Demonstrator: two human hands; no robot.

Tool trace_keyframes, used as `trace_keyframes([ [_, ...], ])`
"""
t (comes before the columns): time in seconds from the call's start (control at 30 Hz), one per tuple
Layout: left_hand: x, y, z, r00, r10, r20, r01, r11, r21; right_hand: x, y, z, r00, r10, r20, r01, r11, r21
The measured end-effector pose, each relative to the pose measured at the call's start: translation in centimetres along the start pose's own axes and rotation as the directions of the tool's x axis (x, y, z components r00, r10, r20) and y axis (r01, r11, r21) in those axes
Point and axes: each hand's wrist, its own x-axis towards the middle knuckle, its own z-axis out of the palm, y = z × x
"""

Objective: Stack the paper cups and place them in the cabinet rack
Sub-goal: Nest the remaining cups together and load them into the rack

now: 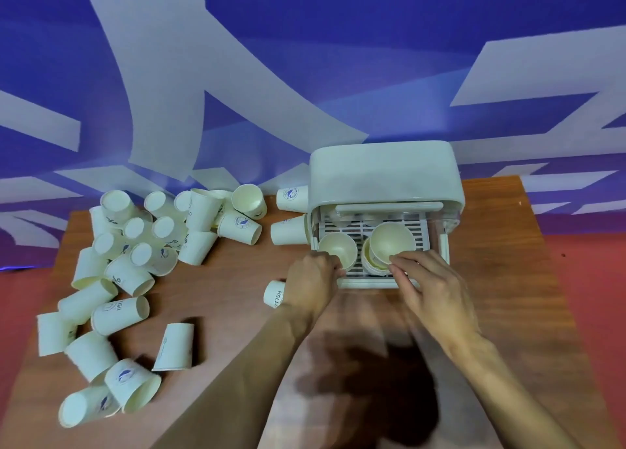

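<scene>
Both my hands at the cabinet rack, cups going in.

White cabinet (386, 174) at the far right of the bench (237, 313), its slatted rack (359, 228) pulled out toward me. On the rack: one upright cup (337, 249) on the left, mouth up, and a cup stack (389, 245) on the right, tilted, nested cups showing beneath the top one. My left hand (311, 281) has its fingers curled nearly closed at the rack's near left edge, touching the upright cup's near side; can't tell if they truly grip it. My right hand (430, 284) has fingers (403, 262) pinched close together on the near rim of the stack. Loose cups (135, 262) lie scattered over the left half of the bench, most tipped on their sides; two more (290, 215) lie against the cabinet's left side, and one (274, 293) lies just left of my left wrist.
</scene>
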Motion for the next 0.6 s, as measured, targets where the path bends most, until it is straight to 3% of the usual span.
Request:
trace_keyframes([
  [0.17, -0.7, -0.3, 0.6, 0.992, 0.082, -0.095, -0.075, 0.995, 0.071, -0.1, 0.6, 2.3, 0.987, 0.083, 0.135, -0.072, 0.994, -0.085],
  [0.43, -0.8, -0.6, 2.1, 0.97, 0.211, -0.12, -0.185, 0.963, 0.196, 0.4, -1.0, 3.1, 0.962, 0.17, 0.212, -0.149, 0.982, -0.112],
  [0.5, -1.2, -0.9, 1.6, 0.964, 0.218, -0.154, -0.186, 0.963, 0.197, 0.4, -1.9, 2.0, 0.963, 0.202, 0.181, -0.169, 0.969, -0.182],
  [0.6, -3.2, -2.8, 0.2, 0.943, 0.252, -0.216, -0.231, 0.966, 0.116, -0.5, -4.6, 0.8, 1.0, 0.004, 0.008, -0.003, 0.986, -0.165],
])
